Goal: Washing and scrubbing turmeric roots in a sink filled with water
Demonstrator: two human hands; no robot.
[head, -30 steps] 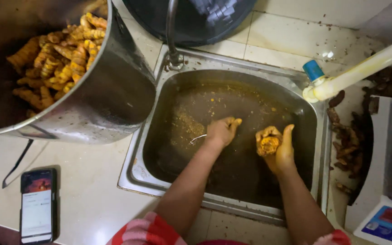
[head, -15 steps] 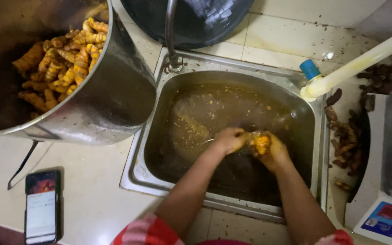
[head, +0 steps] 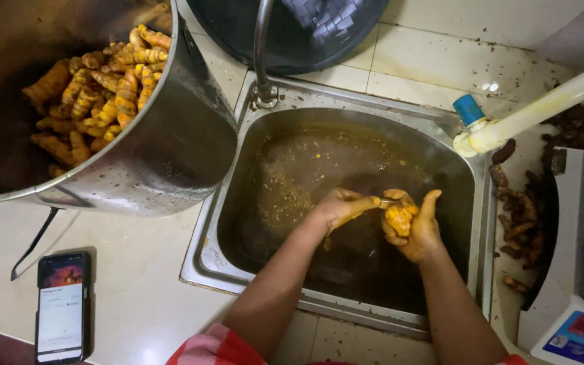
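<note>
Right hand: the right hand (head: 417, 230) is cupped around a knobbly orange-yellow turmeric root (head: 400, 217), fingers curled under it and thumb raised on its right side; it is held above the murky brown water, toward the right half of the basin.
Left hand: the left hand (head: 339, 206) lies just beside the root, fingers stretched flat toward it, with a thin metal blade (head: 386, 201) showing between fingertips and root; how firmly the blade is gripped I cannot tell.
Turmeric root: in the right palm, touched on its left side by the blade tip, over the sink, nearer its right wall than its left.
Sink: a rectangular stainless steel sink (head: 224, 263) set in the pale tiled counter (head: 143, 297), holding brown water with yellow peel flecks gathered toward its left half.
Tap: a curved metal tap (head: 261, 47) rises from the sink's back left corner.
Pot: a large round steel pot (head: 184, 149) stands on the counter touching the sink's left rim, filled with a heap of peeled yellow turmeric pieces (head: 96, 94).
Phone: a black smartphone with a lit screen (head: 62, 307) lies flat near the counter's front left edge, well apart from the sink.
Pipe: a cream plastic pipe with a blue cap (head: 508, 122) crosses above the sink's back right corner.
Right edge: dark unpeeled roots (head: 518, 223) lie scattered along the counter beside the sink's right rim.
Back: a dark round basin (head: 319, 27) sits behind the tap.
</note>
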